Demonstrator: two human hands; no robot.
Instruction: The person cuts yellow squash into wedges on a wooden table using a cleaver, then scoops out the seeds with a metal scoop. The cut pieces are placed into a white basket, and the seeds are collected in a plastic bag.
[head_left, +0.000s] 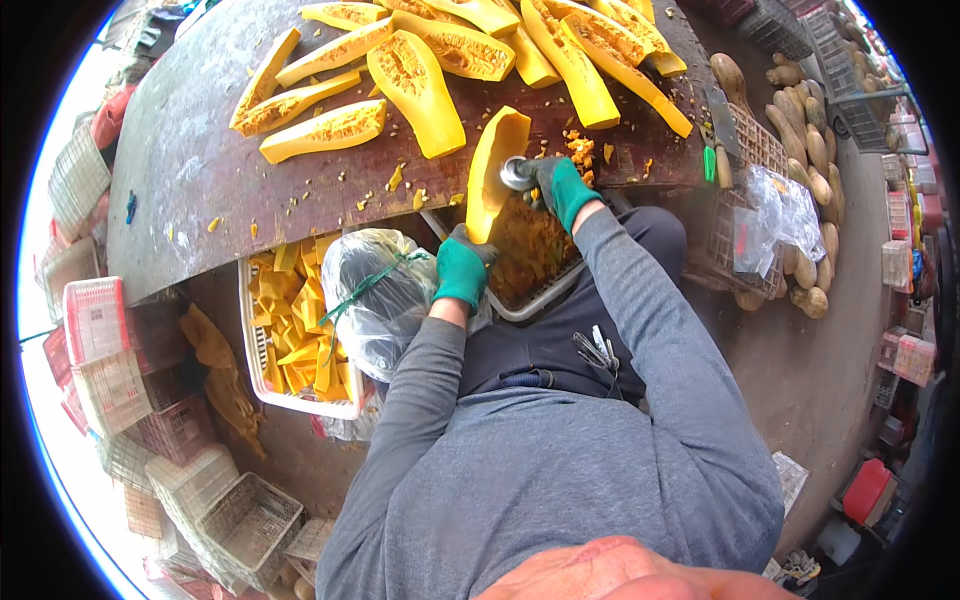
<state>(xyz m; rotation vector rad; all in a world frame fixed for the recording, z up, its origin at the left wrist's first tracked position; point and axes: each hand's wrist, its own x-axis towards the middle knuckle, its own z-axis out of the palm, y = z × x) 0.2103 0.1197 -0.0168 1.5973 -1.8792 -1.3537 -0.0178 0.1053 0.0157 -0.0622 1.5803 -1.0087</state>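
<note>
My left hand (462, 268), in a green and dark work glove, grips the lower end of a long peeled squash piece (495, 157). The piece stands tilted at the table's front edge, its hollowed face turned to the right. In my gloved right hand (559, 186) is a round metal scoop (517, 174), held against or very close to that hollow. Below, between my legs, a crate (517, 309) holds orange pulp and seeds. Several halved squash pieces (417, 94) lie across the far side of the table, many with seeds and fibre still inside.
A white crate (251, 367) of cut squash chunks stands left of my plastic-wrapped knee (375, 300). Loose seeds and scraps dot the table (180, 161). A cleaver (720, 124) lies at its right edge. Whole squashes (806, 142) are piled on the floor; stacked crates (112, 390) line the left.
</note>
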